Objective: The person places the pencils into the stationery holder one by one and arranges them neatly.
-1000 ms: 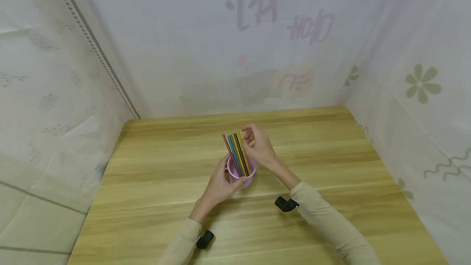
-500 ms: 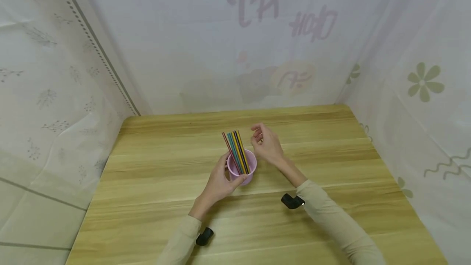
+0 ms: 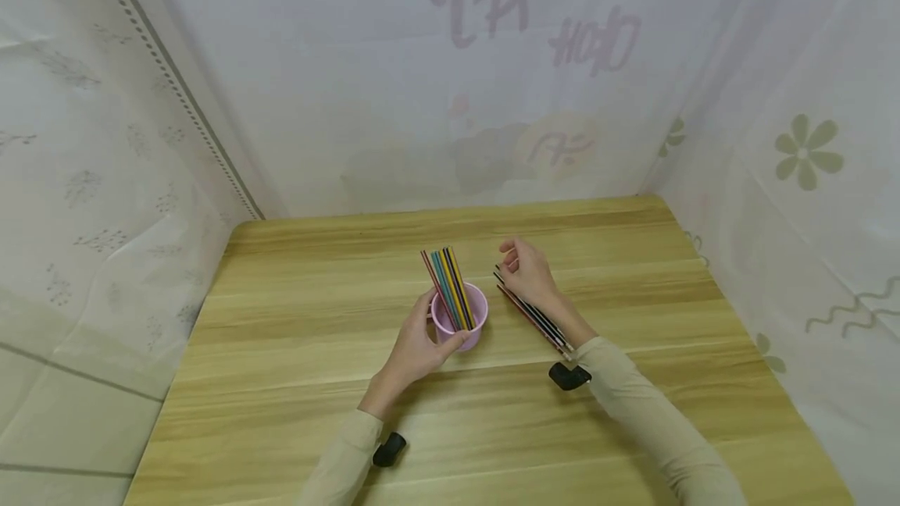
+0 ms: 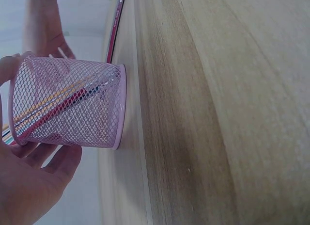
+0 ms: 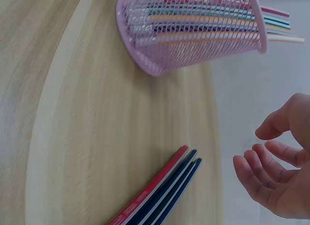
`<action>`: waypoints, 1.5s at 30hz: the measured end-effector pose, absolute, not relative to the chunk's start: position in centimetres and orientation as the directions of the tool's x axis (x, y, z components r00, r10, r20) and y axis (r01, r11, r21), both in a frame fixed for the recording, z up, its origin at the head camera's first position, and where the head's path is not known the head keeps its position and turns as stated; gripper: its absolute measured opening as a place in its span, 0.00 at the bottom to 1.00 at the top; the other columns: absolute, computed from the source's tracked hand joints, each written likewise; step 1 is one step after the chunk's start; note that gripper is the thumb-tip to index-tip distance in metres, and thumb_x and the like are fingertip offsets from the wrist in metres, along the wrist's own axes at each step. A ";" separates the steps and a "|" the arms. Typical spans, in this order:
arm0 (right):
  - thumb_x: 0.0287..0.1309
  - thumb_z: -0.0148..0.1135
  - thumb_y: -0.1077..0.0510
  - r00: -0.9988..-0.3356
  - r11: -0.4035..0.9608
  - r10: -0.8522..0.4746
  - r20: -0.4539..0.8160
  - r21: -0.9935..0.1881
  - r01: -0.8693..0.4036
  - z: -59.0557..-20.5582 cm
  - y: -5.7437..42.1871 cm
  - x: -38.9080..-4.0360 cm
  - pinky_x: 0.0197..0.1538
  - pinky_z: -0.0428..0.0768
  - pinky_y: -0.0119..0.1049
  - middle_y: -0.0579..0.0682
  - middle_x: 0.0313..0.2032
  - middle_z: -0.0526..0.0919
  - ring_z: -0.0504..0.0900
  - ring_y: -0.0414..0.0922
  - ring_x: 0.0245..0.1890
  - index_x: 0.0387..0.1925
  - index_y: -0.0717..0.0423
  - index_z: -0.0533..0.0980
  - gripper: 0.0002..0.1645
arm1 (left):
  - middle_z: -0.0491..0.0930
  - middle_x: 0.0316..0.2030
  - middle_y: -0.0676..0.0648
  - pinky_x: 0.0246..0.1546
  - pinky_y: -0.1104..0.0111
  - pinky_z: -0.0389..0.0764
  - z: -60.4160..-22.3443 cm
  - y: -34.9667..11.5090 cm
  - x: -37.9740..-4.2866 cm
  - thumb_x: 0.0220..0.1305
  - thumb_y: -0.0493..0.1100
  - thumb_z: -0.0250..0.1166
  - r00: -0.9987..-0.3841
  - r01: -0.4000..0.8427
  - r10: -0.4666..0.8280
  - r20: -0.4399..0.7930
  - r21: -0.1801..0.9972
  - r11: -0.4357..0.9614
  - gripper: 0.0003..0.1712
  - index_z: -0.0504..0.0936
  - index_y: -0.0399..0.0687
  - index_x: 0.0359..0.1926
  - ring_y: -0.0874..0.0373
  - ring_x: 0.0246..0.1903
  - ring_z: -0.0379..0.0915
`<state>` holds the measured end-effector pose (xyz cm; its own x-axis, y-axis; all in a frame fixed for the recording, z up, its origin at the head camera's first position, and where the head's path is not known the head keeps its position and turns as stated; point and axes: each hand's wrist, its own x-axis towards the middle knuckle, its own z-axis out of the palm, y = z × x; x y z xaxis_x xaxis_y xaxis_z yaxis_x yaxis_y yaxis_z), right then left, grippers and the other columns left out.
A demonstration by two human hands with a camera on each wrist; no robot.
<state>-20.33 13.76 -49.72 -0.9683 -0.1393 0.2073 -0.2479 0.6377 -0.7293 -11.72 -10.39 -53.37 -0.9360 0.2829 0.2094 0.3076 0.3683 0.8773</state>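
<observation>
My left hand [image 3: 415,346] grips a pink mesh pencil cup [image 3: 480,317], thumb over the near rim and fingers round the far side. Several pencils [image 3: 450,287], red, teal, yellow and dark, lean to the left inside it. In the left wrist view the cup [image 4: 72,104] stands upright on the tabletop, pencils showing through the mesh. My right hand [image 3: 529,272] hovers right of the cup with loosely bent fingers and nothing in them. Below it a red pencil [image 5: 150,186] and several dark pencils [image 5: 175,192] lie side by side on the table, partly covered by the forearm in the head view.
The wood-grain table [image 3: 295,350] ends at a back edge against a pale printed curtain [image 3: 394,100]. More printed cloth hangs at both sides. Black wrist cameras [image 3: 390,450] sit at both sleeves.
My right hand has moved away from the pencils in the cup, rightward. Pencils lying on the table now show beside its forearm. My left hand stays on the cup.
</observation>
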 end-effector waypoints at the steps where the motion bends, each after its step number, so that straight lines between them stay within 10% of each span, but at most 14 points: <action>1: 0.55 0.60 0.69 -0.970 0.639 -0.137 0.200 -0.730 -0.241 -49.9 13.9 -20.4 0.39 0.86 0.42 0.59 0.34 0.83 0.85 0.50 0.32 0.50 0.67 0.76 0.18 | 0.73 0.64 0.41 0.58 0.56 0.82 -53.4 -10.4 -11.7 0.56 0.48 0.78 -0.934 0.313 0.284 0.215 0.877 0.364 0.53 0.58 0.44 0.76 0.48 0.61 0.75; 45: 0.53 0.58 0.69 -0.980 0.821 -0.198 0.017 -0.543 -0.176 -53.9 17.1 -20.6 0.34 0.77 0.40 0.54 0.31 0.79 0.76 0.48 0.31 0.42 0.65 0.78 0.13 | 0.73 0.64 0.42 0.58 0.55 0.81 -52.8 -10.4 -11.6 0.56 0.50 0.78 -0.944 0.274 0.284 0.167 0.876 0.397 0.53 0.59 0.45 0.76 0.49 0.57 0.76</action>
<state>-20.61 17.06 -53.89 -0.9800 -0.1983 0.0168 -0.1755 0.8213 -0.5429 -11.58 -10.43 -52.83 -0.9443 0.2836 0.1670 0.2742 0.3973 0.8757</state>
